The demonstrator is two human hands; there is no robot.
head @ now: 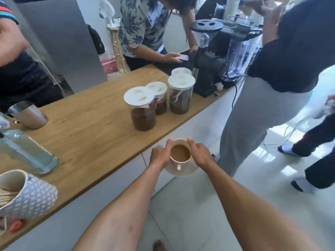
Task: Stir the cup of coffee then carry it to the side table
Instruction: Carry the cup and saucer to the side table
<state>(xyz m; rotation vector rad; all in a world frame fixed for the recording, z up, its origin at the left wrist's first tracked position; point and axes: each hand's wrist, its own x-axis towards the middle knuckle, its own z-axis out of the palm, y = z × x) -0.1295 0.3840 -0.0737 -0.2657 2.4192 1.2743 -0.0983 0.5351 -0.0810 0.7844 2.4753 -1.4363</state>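
Head view: I have the cup [180,160] upright between both hands, left hand [160,156] and right hand [200,156] pressed against opposite sides, thumbs on the rim. It hangs clear of the counter [87,131], over floor; no side table visible.

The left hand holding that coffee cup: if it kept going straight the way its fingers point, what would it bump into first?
Probably the nearest coffee jar. The left hand points up the picture from the cup, past the wooden counter's edge. Depth is unclear; held higher, it might pass over.
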